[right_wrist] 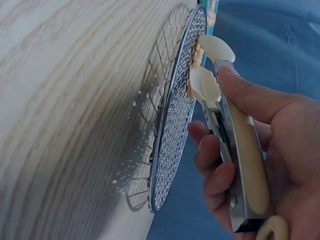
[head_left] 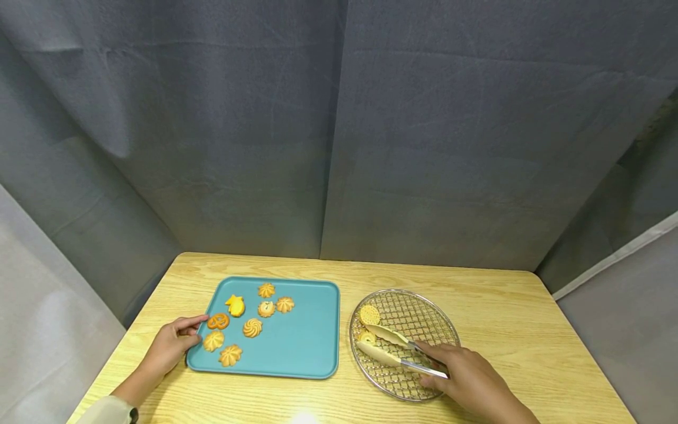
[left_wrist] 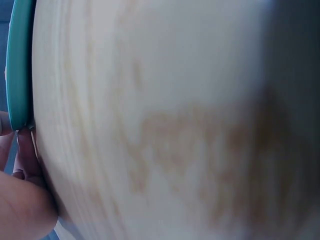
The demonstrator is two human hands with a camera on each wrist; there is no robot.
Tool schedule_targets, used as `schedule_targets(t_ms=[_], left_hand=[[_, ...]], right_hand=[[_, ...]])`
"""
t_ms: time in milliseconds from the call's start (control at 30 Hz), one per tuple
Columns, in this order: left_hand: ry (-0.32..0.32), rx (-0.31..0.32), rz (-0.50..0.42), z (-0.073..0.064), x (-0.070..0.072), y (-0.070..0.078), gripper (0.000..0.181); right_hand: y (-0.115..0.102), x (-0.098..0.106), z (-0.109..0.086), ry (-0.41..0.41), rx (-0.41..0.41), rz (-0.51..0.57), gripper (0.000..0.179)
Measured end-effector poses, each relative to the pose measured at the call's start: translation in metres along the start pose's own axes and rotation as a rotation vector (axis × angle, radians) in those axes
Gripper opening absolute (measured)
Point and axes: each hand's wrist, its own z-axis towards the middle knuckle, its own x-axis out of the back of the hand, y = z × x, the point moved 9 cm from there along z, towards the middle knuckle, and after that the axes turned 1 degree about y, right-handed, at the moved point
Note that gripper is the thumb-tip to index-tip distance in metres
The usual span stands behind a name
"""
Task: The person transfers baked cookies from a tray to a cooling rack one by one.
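My left hand (head_left: 168,347) holds the left edge of a teal tray (head_left: 307,333) between thumb and fingers. On the tray's left half lie several cookies, among them a pretzel-shaped cookie (head_left: 218,321), a yellow fish-like one (head_left: 235,305) and a swirled one (head_left: 252,327). My right hand (head_left: 468,374) grips metal tongs (right_wrist: 247,165) with cream tips, their arms spread apart. The tips are over a round wire rack (head_left: 424,321), on either side of a small ring-like cookie (head_left: 366,337); whether they touch it I cannot tell. A round dotted cookie (head_left: 369,314) lies just behind it.
Tray and rack stand side by side on a light wooden table (head_left: 508,330), a narrow gap between them. The rack is raised on short legs (right_wrist: 135,202). Grey curtains (head_left: 424,147) hang behind the table and at both sides.
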Motion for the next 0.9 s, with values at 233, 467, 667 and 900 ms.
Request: schedule_targets(t_ms=[233,467,667,900], left_hand=[[0.002,0.001,0.021,0.0002,0.0001,-0.0003,0.049],[-0.002,0.010,0.026,0.0015,-0.0001,-0.0030,0.049],[0.000,0.009,0.032,0.0027,0.0004,-0.0051,0.049],[0.003,-0.006,0.039,0.0015,0.0012,-0.0019,0.048]], right_hand=[[0.0023,-0.0007,-0.0011,-0.002,0.007,0.014,0.068],[0.0041,-0.0008,-0.0006,-0.008,-0.016,0.018,0.068],[0.0021,0.0004,-0.0002,0.002,-0.004,0.011,0.069],[0.0009,0.0033,0.0002,0.009,-0.007,0.009,0.069]])
